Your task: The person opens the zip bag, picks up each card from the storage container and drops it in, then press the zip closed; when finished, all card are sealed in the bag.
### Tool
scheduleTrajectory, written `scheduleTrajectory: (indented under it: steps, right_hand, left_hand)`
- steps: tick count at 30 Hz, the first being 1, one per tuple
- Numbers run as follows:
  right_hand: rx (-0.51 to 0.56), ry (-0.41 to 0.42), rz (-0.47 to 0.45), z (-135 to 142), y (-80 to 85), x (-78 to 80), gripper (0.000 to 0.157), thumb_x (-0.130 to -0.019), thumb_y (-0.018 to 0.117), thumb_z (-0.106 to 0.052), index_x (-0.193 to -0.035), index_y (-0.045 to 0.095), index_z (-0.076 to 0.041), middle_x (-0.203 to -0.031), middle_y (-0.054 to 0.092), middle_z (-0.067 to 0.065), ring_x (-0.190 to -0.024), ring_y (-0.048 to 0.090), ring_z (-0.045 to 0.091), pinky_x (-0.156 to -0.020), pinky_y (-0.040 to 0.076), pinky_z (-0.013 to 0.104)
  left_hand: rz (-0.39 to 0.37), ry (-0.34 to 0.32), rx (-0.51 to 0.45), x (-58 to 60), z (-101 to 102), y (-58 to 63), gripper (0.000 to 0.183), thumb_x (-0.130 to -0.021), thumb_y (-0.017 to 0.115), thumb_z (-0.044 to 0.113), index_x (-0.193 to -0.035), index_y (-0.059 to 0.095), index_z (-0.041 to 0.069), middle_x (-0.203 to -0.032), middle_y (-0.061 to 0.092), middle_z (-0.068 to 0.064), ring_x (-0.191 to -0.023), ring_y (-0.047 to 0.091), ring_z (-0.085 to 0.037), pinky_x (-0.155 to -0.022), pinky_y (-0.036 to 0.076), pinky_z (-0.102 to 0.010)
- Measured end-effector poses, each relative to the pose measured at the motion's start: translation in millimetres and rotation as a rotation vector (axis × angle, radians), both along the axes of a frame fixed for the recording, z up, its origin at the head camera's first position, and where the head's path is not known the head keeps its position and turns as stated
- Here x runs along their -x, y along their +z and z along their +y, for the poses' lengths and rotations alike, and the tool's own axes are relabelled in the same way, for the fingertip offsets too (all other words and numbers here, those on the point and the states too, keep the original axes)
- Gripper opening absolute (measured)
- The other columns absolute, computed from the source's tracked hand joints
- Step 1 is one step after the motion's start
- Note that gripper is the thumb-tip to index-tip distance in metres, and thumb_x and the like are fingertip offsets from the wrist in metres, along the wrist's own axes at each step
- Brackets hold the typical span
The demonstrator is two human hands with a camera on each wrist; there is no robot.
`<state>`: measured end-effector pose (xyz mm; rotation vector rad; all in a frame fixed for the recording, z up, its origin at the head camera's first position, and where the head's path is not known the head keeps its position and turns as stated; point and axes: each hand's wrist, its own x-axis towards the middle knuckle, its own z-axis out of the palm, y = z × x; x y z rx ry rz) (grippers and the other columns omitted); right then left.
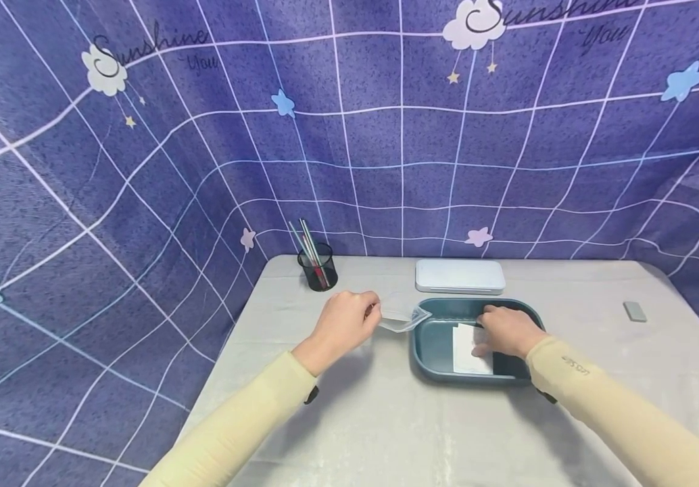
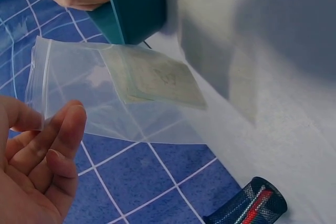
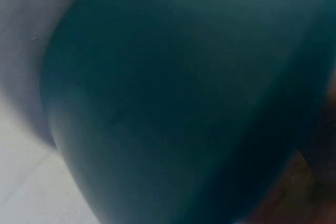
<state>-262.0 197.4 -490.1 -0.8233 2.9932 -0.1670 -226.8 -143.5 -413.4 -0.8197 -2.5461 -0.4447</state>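
Note:
My left hand [image 1: 349,321] pinches the zip-seal edge of a clear plastic zip bag [image 2: 152,121], which spreads out sideways from the fingers. Inside the bag, a few flat paper slips [image 2: 168,80] show through the film, overlapping each other. The bag's far end reaches the left rim of a teal bin [image 1: 435,368]. My right hand [image 1: 508,330] is down in that bin, its thumb on some white paper slips [image 1: 468,355]. Its other fingers are bent near the slips' upper edge; I cannot tell whether they grip them. In the right wrist view, the bin's outer wall [image 3: 157,103] hides most of the hand.
Behind the bin lies a pale blue-white flat case [image 1: 460,276]. A black mesh pen cup [image 1: 320,274] with several pencils stands at the back left. A small grey block [image 1: 634,311] lies on the right of the white table [image 1: 386,433]. A purple curtain hangs behind.

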Motion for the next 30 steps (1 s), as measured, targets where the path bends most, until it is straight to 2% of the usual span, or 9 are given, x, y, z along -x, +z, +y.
scheduleTrajectory:
  steps: [6,12,16,27,30]
  right_hand:
    - [0.007,0.018,0.013,2.9,-2.6,1.7,0.040,-0.073,0.093,-0.042,-0.090,0.075,-0.010,-0.083,0.056,0.001,-0.071,0.058,0.020,-0.065,0.055,0.047]
    - [0.038,0.016,0.071,2.1,-3.2,-1.1,0.054,-0.073,0.093,-0.040,-0.104,0.071,-0.001,-0.092,0.064,0.010,-0.078,0.067,0.031,-0.065,0.057,0.051]
    - [0.058,-0.013,0.072,-2.0,-3.6,-3.9,0.061,-0.075,0.092,-0.036,-0.113,0.066,0.004,-0.097,0.065,0.015,-0.082,0.068,0.036,-0.067,0.057,0.053]
    - [0.071,-0.040,0.084,-3.2,0.9,-6.0,0.062,-0.078,0.088,-0.031,-0.119,0.063,0.008,-0.101,0.063,0.018,-0.084,0.068,0.037,-0.067,0.056,0.054]
    - [0.088,-0.042,0.121,-1.6,1.9,-5.3,0.052,-0.080,0.086,-0.028,-0.115,0.065,0.004,-0.102,0.064,0.016,-0.084,0.068,0.037,-0.066,0.057,0.055]
  left_hand:
    - [0.009,-0.007,-0.005,0.1,-1.0,0.1,0.014,-0.093,0.061,0.011,-0.085,0.072,0.013,-0.062,0.058,0.009,-0.054,0.053,-0.010,-0.058,0.051,-0.035]
    - [0.003,-0.004,-0.006,-0.4,-1.1,1.1,0.015,-0.094,0.061,0.011,-0.087,0.074,0.012,-0.064,0.061,0.008,-0.056,0.055,-0.010,-0.059,0.052,-0.036]
    - [0.007,-0.006,-0.011,0.0,-1.7,0.1,0.015,-0.094,0.061,0.011,-0.085,0.073,0.012,-0.064,0.060,0.009,-0.055,0.055,-0.010,-0.059,0.051,-0.035]
    - [0.005,-0.007,-0.006,-0.4,-2.7,-2.1,0.015,-0.094,0.061,0.011,-0.083,0.072,0.013,-0.062,0.057,0.010,-0.054,0.052,-0.009,-0.057,0.049,-0.033]
    - [0.012,-0.004,-0.006,-0.5,-2.1,-2.0,0.015,-0.093,0.061,0.012,-0.083,0.072,0.014,-0.062,0.057,0.010,-0.054,0.053,-0.009,-0.057,0.050,-0.033]
